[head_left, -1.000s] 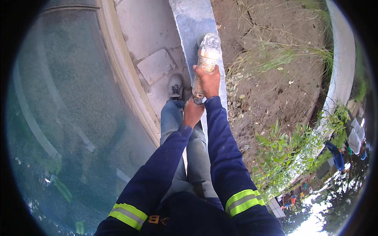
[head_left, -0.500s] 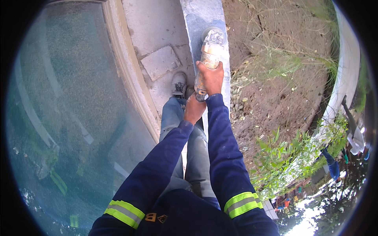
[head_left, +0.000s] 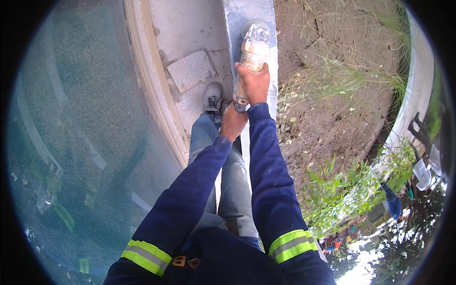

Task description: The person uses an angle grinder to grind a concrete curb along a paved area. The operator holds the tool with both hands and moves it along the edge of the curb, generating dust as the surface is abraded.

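A dusty angle grinder (head_left: pixel 254 53) lies along the top of a long, narrow grey ledge (head_left: pixel 237 14). Its round head is at the far end, against the ledge's surface; the disc itself is mostly hidden under the head. My right hand (head_left: pixel 257 84) wraps around the tool's body with the thumb over the left side. Closer to me, my left hand (head_left: pixel 232 122) is closed on the dark rear end of the grinder, its fingers partly out of sight. The ledge around the head looks darker and bluish-grey.
Left of the ledge is a pale paved strip with a loose square slab (head_left: pixel 191 70) and my shoe (head_left: pixel 212 97). Beyond it stands a large framed glass pane (head_left: pixel 90 118). To the right are bare soil (head_left: pixel 327 114), dry grass, a leafy shrub (head_left: pixel 337 190) and a curved white kerb (head_left: pixel 420 71).
The grinder and both hands have moved a little farther forward along the ledge. My grip looks the same, and the whole view has shifted slightly.
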The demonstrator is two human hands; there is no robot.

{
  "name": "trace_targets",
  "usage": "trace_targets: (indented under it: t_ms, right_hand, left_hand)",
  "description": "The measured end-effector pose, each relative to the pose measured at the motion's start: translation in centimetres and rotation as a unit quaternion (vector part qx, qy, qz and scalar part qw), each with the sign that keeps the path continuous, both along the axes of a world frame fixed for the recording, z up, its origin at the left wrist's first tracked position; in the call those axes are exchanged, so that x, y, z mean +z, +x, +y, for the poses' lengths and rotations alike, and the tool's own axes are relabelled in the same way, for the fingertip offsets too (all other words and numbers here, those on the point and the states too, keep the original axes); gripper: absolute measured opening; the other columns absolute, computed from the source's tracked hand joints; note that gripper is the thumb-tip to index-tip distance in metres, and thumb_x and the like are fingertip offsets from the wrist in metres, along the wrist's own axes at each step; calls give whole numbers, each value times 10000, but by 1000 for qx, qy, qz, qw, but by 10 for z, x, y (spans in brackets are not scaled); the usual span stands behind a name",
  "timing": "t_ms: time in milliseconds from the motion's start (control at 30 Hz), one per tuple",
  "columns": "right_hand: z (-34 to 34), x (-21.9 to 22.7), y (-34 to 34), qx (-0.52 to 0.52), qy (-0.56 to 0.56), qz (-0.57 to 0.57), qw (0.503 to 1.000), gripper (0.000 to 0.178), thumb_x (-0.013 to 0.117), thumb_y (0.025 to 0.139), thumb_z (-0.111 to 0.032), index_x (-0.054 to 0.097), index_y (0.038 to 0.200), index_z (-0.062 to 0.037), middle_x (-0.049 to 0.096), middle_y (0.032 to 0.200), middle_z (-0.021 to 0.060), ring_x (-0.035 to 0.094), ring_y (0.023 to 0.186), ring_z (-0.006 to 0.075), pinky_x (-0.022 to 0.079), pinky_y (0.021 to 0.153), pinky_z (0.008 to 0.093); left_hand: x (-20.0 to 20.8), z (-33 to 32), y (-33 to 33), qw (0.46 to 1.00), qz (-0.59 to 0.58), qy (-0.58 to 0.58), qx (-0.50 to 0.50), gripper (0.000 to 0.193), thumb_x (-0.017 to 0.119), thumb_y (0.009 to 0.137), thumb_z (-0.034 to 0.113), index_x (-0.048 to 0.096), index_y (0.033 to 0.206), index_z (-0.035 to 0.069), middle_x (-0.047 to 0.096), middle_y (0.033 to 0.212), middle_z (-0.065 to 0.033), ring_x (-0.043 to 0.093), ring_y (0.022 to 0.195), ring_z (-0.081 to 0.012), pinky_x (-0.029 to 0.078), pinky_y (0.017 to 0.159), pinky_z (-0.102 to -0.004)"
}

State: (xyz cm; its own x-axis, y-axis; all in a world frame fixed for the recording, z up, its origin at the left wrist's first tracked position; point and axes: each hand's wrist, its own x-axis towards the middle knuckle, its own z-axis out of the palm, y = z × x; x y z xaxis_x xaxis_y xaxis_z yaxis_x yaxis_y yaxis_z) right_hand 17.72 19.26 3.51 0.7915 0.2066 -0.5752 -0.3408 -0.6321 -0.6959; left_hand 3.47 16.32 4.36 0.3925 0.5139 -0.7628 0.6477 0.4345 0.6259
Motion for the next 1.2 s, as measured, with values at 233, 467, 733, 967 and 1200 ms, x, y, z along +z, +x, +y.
trace_targets:
  t_ms: [233,467,733,967,1200]
  right_hand:
    - [-12,13,5,-55,38,-3,998,719,952,794,-282,620,1280,131,779,1110,213,765,921,259,612,837,395]
    - [8,8,11,-25,19,3,1000,757,926,760,-418,634,1246,84,780,1141,297,788,1043,409,600,946,471]
    - [-10,13,-22,-11,9,17,1000,749,928,761,-428,636,1224,82,781,1118,306,787,1033,429,595,942,492]
    - [-25,19,-5,-64,27,3,998,709,942,790,-328,623,1248,109,781,1109,247,780,956,314,607,878,427]
    - [6,9,13,-16,-17,2,1000,784,961,754,-358,634,1285,117,791,1139,257,789,994,331,611,904,424]
  left_hand:
    - [1,-7,3,998,9,26,-52,315,729,883,116,716,1151,-50,770,1011,-308,736,1023,-507,573,855,-523]
    - [-15,1,8,1000,-10,9,9,322,786,871,159,722,1097,-61,766,967,-312,755,993,-491,572,820,-516]
    - [0,-16,-27,1000,17,-25,-3,336,778,895,145,715,1168,-39,782,1036,-286,764,1023,-468,576,849,-515]
    - [4,-14,-9,998,1,6,-65,320,743,875,117,704,1140,-59,761,1003,-321,734,1043,-510,568,864,-535]
    - [-2,2,8,1000,3,-22,-10,322,815,910,194,716,1077,-63,783,938,-263,780,905,-414,571,792,-496]
